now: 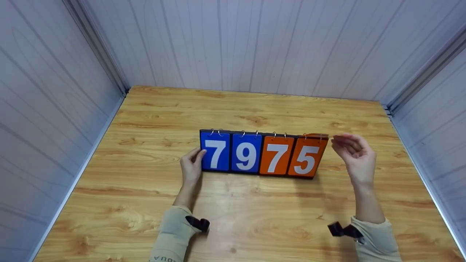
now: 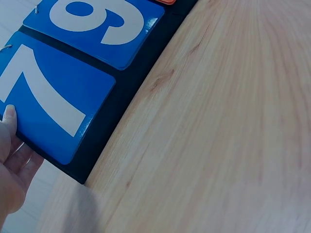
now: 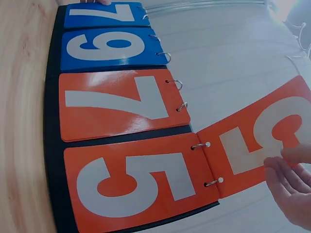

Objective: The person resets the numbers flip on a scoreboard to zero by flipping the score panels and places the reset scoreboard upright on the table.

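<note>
A black flip scoreboard stands tilted on the wooden table, its blue cards (image 1: 246, 153) showing 7 and 9 and its orange cards (image 1: 275, 155) showing 7 and 5. My left hand (image 1: 191, 167) grips the board's left edge, thumb on the front of the blue 7 and fingers behind. One orange card (image 3: 243, 145) is turned back over the rings at the right end; its visible face has a 5. My right hand (image 1: 355, 154) is beside this card, fingers loosely bent. In the head view a slight gap shows between fingertips and card; in the right wrist view they overlap it.
The wooden table (image 1: 233, 214) extends around the board. Pale panelled walls (image 1: 236, 47) enclose it at the back and both sides. Black wrist devices (image 1: 198, 223) sit on both sleeves.
</note>
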Action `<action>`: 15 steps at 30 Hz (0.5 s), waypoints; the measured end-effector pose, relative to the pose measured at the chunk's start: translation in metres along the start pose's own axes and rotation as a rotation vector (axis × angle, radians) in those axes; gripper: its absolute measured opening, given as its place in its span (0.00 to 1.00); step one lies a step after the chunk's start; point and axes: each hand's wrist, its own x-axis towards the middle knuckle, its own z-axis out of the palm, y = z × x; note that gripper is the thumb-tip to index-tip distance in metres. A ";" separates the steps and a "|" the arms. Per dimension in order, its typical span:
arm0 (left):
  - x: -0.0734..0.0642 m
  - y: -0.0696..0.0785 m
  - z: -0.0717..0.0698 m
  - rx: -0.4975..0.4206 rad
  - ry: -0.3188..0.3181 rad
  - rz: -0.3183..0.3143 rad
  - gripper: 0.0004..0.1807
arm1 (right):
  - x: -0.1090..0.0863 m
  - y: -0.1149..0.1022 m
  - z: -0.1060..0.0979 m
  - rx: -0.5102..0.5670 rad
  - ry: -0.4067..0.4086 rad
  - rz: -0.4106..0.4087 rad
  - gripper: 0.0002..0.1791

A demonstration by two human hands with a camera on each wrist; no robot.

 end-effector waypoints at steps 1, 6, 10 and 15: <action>-0.001 0.004 0.000 -0.001 -0.002 0.004 0.10 | 0.004 -0.001 0.003 -0.047 0.001 -0.030 0.18; -0.009 0.024 -0.002 0.004 -0.010 0.027 0.09 | 0.021 -0.004 0.017 -0.427 0.085 -0.139 0.16; -0.010 0.024 -0.002 0.014 -0.006 0.059 0.09 | 0.032 -0.002 0.022 -0.600 0.126 -0.156 0.16; -0.011 0.028 -0.002 0.046 0.006 0.076 0.09 | 0.047 0.010 0.021 -0.664 0.129 -0.137 0.17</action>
